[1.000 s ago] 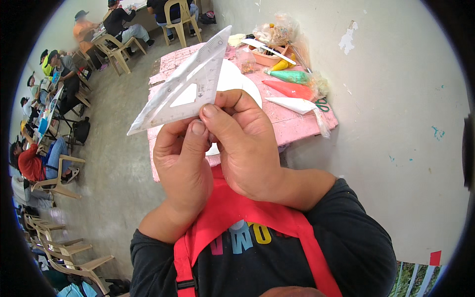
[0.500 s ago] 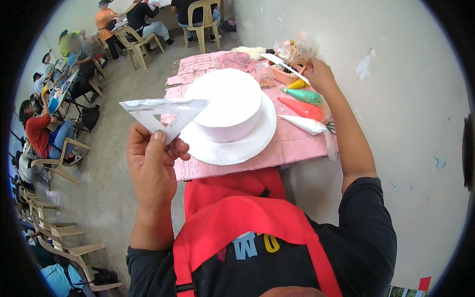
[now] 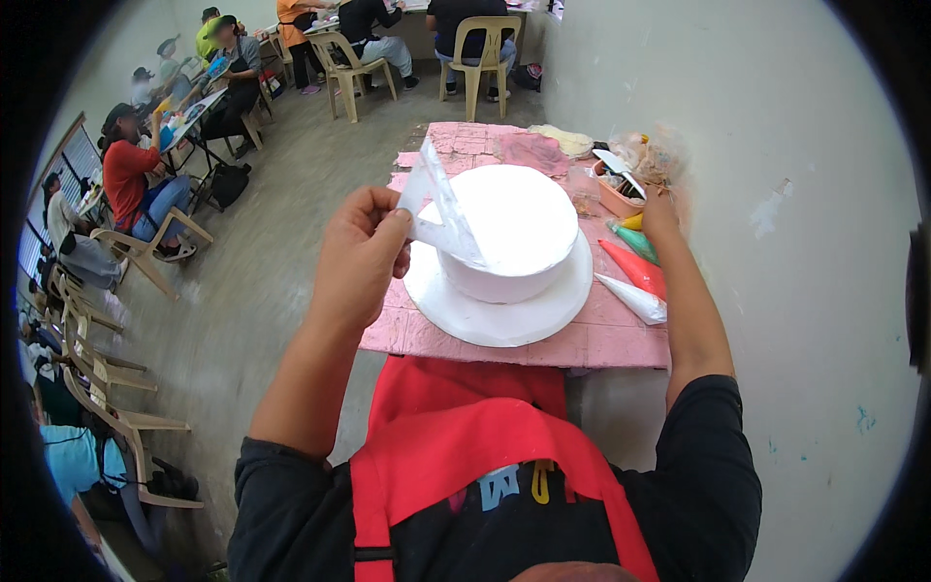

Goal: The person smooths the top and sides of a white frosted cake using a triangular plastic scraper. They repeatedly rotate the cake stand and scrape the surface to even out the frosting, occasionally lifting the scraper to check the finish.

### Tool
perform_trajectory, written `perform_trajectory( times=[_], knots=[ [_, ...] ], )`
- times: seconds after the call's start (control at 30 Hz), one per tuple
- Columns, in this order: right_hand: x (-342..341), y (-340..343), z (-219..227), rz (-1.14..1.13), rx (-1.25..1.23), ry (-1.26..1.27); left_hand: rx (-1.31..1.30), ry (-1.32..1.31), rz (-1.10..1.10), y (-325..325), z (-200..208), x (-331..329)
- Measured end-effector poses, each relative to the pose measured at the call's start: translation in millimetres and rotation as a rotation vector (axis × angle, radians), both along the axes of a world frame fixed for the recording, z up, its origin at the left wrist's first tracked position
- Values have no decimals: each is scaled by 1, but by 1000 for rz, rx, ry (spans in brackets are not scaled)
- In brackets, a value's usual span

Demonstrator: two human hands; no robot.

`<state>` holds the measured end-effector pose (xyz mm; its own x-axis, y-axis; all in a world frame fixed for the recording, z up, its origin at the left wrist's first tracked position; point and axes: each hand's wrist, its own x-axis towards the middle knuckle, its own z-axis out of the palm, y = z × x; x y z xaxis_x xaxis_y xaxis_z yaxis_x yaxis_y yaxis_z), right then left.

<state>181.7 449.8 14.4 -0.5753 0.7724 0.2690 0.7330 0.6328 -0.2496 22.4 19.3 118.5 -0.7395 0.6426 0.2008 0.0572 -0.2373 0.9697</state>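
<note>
My left hand [image 3: 361, 254] grips a clear plastic triangle scraper [image 3: 441, 209] and holds it beside the left side of a round white frosted cake [image 3: 514, 228]. The cake sits on a white round board [image 3: 485, 320] on a pink table [image 3: 621, 339]. My right hand [image 3: 661, 209] is stretched out to the table's right side, at a small tray of tools [image 3: 621, 189] and the piping bags; it is blurred, and what its fingers hold is hidden.
Green, orange, red and white piping bags [image 3: 635, 272] lie along the table's right edge, against a grey wall [image 3: 776, 194]. A pink cloth [image 3: 529, 150] lies at the far end. Several people sit on plastic chairs [image 3: 145, 247] at tables to the left and back.
My right hand let go of the scraper and reached to the table's right side. My left hand lowered the scraper and brought it against the cake's left side.
</note>
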Motion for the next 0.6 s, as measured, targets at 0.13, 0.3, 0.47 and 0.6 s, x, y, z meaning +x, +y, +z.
perform_trajectory(
  times=[0.13,0.3,0.47,0.6],
  knots=[
    [9,7,5,-84,-21,101,-19,-9,-71,13,2,-4],
    [42,-76,60,175,-21,468,3,-65,-86,24,0,-18],
    [72,-201,106,490,36,430,17,-105,-99,36,-3,-28],
    [86,-228,107,603,134,340,56,-119,-137,44,3,-29]
  ],
)
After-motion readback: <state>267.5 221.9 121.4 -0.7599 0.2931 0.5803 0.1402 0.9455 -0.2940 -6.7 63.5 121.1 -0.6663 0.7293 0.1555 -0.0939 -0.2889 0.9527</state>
